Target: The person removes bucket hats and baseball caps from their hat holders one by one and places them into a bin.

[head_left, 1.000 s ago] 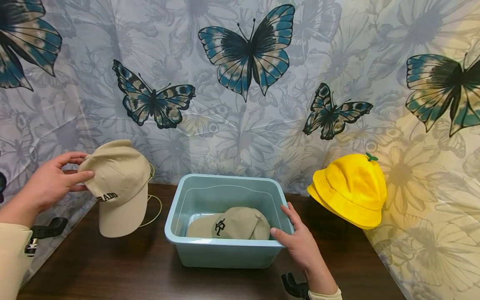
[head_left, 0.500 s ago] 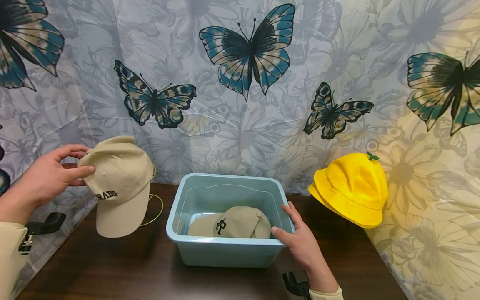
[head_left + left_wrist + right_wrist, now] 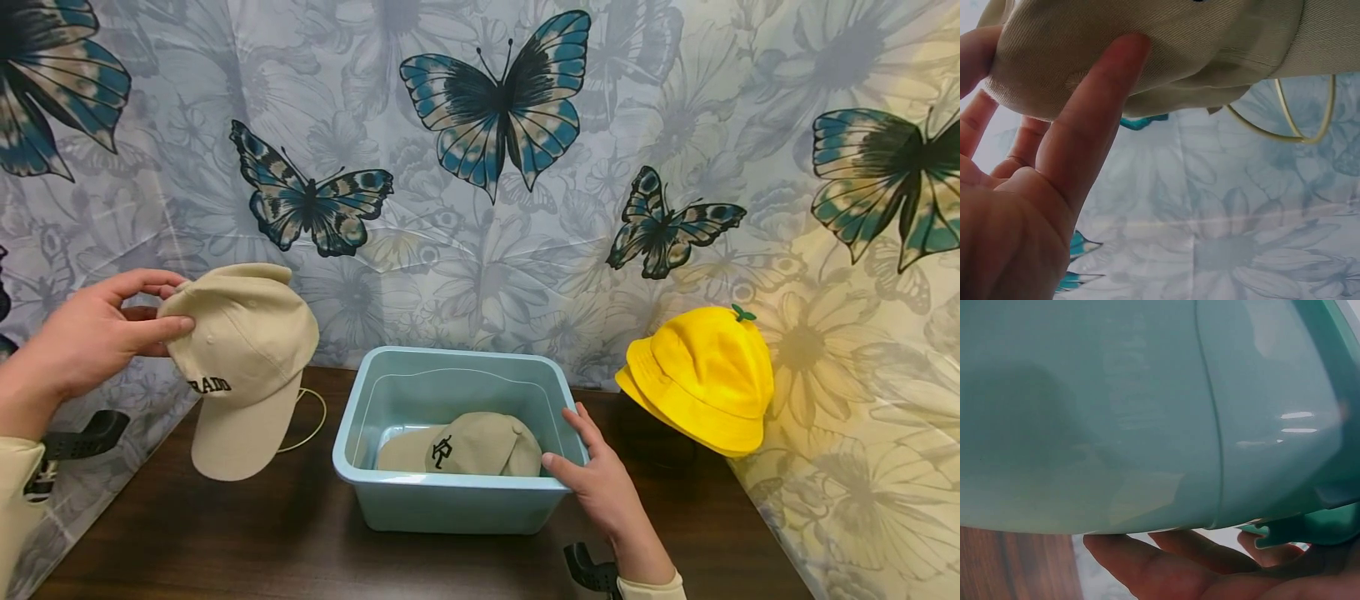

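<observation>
The thumb and fingers of your left hand [image 3: 101,333] pinch the beige cap [image 3: 247,342] by its crown's left edge; your right hand [image 3: 609,492] lies spread against the tub [image 3: 450,508]. The cap's crown has risen slightly, so it seems to be coming off the wire stand [image 3: 1304,139], left of the tub.

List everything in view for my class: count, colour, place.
Table: 1, dark brown, foreground
Bin: 1, blue, on table
Khaki cap: 1, khaki, inside bin
Beige cap: 1, beige, held left of bin
Hat: 1, yellow with green sprout, right of bin
Wire frame: 1, gold, behind beige cap
Backdrop: 1, grey-blue to yellow, behind
Butterfly prints: at least 5, multicoloured, on backdrop
Wrist devices: 2, black, at each wrist
Sleeves: 2, cream, lower left and right
Left hand: 1, bare, pinching beige cap
Right hand: 1, bare, holding bin's rim
</observation>
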Tool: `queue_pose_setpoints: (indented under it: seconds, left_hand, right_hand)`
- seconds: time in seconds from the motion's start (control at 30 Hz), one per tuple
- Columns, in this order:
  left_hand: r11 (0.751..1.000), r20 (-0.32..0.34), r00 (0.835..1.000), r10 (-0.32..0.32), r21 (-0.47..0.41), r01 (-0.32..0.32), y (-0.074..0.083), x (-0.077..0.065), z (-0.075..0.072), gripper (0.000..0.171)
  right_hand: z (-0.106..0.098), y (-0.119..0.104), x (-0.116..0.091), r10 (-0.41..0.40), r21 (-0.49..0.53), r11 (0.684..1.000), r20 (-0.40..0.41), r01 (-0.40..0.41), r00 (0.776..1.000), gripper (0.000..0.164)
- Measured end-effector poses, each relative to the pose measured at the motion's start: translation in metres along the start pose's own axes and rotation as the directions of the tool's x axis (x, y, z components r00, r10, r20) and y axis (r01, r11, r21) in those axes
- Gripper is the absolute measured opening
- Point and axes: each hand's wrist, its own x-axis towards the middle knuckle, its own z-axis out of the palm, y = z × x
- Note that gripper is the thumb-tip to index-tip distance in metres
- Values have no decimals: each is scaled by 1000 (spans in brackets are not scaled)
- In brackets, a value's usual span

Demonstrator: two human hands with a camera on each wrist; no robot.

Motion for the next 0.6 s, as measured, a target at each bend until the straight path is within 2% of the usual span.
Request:
queue_pose_setpoints:
  seconds: [0.27, 0.5, 0.6]
  left_hand:
    - [1000, 27, 999, 17, 6, -17, 17, 3, -2, 49]
    - [998, 59, 997, 41, 53, -44, 37, 8, -1, 49]
    - [998, 70, 996, 57, 35, -59, 45, 9, 1, 47]
  right_hand:
    - [0, 0, -1, 10, -11, 1000, -1, -10, 1000, 78]
    - [0, 0, -1, 2, -8, 1000, -5, -2, 1000, 78]
    - [0, 0, -1, -2, -9, 1000, -2, 2, 1000, 77]
